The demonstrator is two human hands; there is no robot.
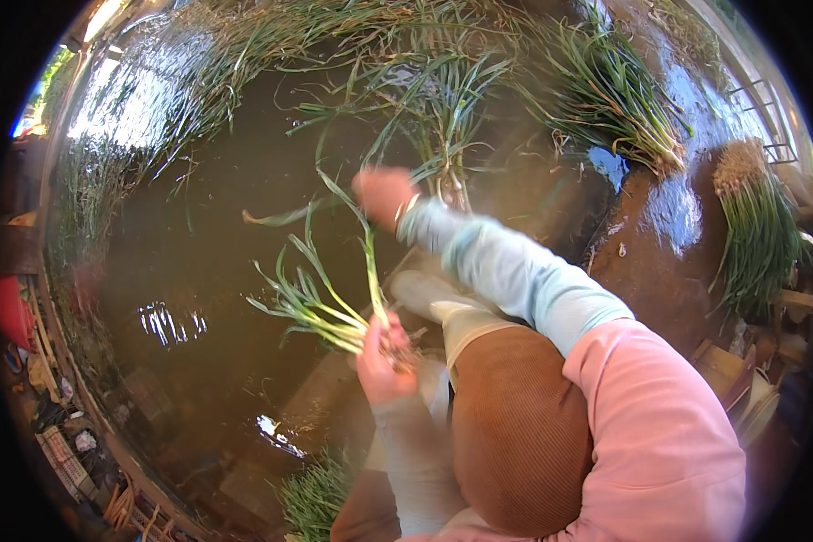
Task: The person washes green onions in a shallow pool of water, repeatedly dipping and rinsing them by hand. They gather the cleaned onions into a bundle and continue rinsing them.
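My left hand (381,371) grips a small bunch of green onions (339,324) near the root end, with roots showing by the fingers and leaves pointing away over muddy water (210,257). My right hand (381,194) is blurred and curled, above the bunch, beside the leaf of one upright stalk. Whether its fingers hold anything is unclear. A loose, blurred leaf (284,218) hangs to its left. Just past the right hand, a larger bunch of green onions (447,122) lies partly in the water, roots towards me.
Loose leaves (237,61) float along the far and left edges. At right, a big green onion bundle (623,101) lies by a blue scrap (608,167), and another bundle (755,230) sits roots up. Cut greens (318,491) are near my leg. Clutter including a crate (64,461) lines the left.
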